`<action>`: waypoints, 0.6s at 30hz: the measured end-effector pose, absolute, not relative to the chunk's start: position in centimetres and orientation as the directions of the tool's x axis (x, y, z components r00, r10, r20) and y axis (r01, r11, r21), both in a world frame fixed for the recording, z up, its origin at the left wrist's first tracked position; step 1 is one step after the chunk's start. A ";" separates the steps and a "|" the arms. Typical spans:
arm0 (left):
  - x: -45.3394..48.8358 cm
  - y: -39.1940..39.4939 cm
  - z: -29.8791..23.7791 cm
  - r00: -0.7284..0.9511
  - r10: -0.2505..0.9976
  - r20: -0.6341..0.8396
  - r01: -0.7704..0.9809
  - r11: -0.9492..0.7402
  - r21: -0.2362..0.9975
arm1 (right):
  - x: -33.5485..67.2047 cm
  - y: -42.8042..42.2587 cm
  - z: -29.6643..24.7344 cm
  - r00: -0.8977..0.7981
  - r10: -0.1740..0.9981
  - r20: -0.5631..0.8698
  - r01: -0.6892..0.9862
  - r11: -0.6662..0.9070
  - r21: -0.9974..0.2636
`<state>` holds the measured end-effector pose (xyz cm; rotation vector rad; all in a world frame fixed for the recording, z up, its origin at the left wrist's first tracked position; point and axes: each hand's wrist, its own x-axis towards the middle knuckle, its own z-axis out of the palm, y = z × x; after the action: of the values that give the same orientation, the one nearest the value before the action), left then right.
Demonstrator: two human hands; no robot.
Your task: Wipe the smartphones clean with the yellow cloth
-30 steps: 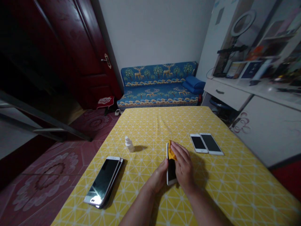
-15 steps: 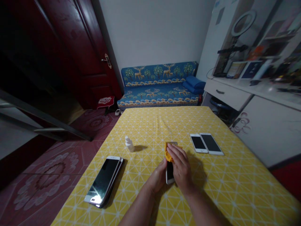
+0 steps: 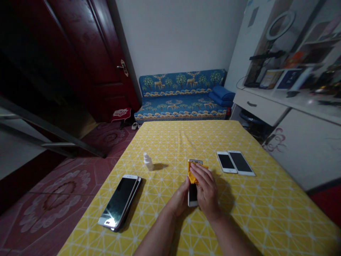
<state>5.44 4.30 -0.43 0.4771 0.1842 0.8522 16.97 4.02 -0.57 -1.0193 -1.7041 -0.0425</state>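
Blue deer-print sofa (image 3: 181, 96)'s sitting against the wall w/ blue cushions (image 3: 222, 93) on it, dark red door (image 3: 90, 60)'s standing beside it, ring light (image 3: 279, 25)'s standing on white cabinet (image 3: 259, 105).

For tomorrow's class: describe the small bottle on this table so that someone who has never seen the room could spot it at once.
Find the yellow patterned tablecloth in front of the blue deer-print sofa. On it, between the stacked phones and the phone under the person's right hand, stands a small white plastic bottle. It is upright, and the only bottle among the flat phones.
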 end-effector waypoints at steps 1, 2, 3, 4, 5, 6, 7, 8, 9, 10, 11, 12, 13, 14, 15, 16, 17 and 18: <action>5.5 4.3 -0.5 0.647 0.762 0.025 -0.679 0.561 0.474 | 17.0 4.0 -0.6 -0.033 0.599 0.800 0.634 0.631 -0.447; 5.5 4.4 -0.5 0.643 0.766 0.015 -0.677 0.560 0.478 | 17.1 4.0 -0.5 -0.031 0.600 0.799 0.631 0.632 -0.450; 5.5 4.4 -0.6 0.638 0.770 0.001 -0.673 0.557 0.486 | 17.1 4.0 -0.5 -0.031 0.600 0.799 0.628 0.634 -0.452; 5.5 4.4 -0.6 0.632 0.775 -0.014 -0.668 0.555 0.496 | 17.2 4.0 -0.5 -0.033 0.602 0.798 0.625 0.635 -0.454; 5.5 4.5 -0.6 0.628 0.778 -0.032 -0.662 0.555 0.503 | 17.3 4.0 -0.5 -0.037 0.605 0.795 0.622 0.637 -0.455; 5.4 4.5 -0.7 0.626 0.778 -0.049 -0.656 0.560 0.506 | 17.3 3.9 -0.5 -0.044 0.608 0.792 0.619 0.639 -0.457; 5.4 4.6 -0.7 0.623 0.779 -0.065 -0.654 0.565 0.503 | 17.3 3.9 -0.5 -0.053 0.610 0.790 0.612 0.645 -0.457; 5.3 4.6 -0.8 0.619 0.782 -0.076 -0.658 0.569 0.494 | 17.3 3.8 -0.4 -0.066 0.612 0.788 0.604 0.653 -0.457; 5.3 4.6 -0.8 0.615 0.784 -0.087 -0.664 0.574 0.480 | 17.2 3.7 -0.4 -0.080 0.614 0.785 0.595 0.661 -0.457; 5.2 4.7 -0.8 0.610 0.785 -0.103 -0.668 0.580 0.467 | 17.1 3.6 -0.4 -0.094 0.614 0.784 0.585 0.671 -0.456; 5.2 4.7 -0.9 0.604 0.787 -0.125 -0.670 0.586 0.455 | 17.1 3.5 -0.3 -0.111 0.614 0.781 0.575 0.681 -0.454; 5.1 4.8 -1.0 0.596 0.789 -0.149 -0.672 0.592 0.445 | 17.0 3.4 -0.3 -0.130 0.616 0.777 0.567 0.689 -0.451; 5.1 4.8 -1.0 0.587 0.791 -0.172 -0.676 0.596 0.434 | 16.9 3.3 -0.2 -0.149 0.619 0.771 0.560 0.696 -0.450; 5.0 4.8 -1.1 0.578 0.793 -0.190 -0.682 0.598 0.421 | 16.8 3.2 -0.2 -0.166 0.622 0.766 0.554 0.701 -0.449; 5.0 4.9 -1.1 0.572 0.796 -0.199 -0.691 0.598 0.405 | 16.8 3.1 -0.2 -0.182 0.624 0.760 0.549 0.706 -0.448; 5.0 4.9 -1.1 0.570 0.797 -0.199 -0.701 0.598 0.388 | 16.7 3.1 -0.2 -0.193 0.625 0.756 0.545 0.709 -0.448; 4.9 5.0 -1.1 0.573 0.796 -0.197 -0.707 0.601 0.373 | 16.7 3.1 -0.1 -0.200 0.626 0.754 0.541 0.712 -0.448; 4.9 5.0 -1.0 0.578 0.791 -0.199 -0.708 0.608 0.359 | 16.7 3.1 -0.1 -0.205 0.626 0.753 0.538 0.715 -0.448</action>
<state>4.91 5.00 -1.00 0.2524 0.3579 0.8881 16.65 3.08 -0.12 -0.9049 -1.8690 0.1051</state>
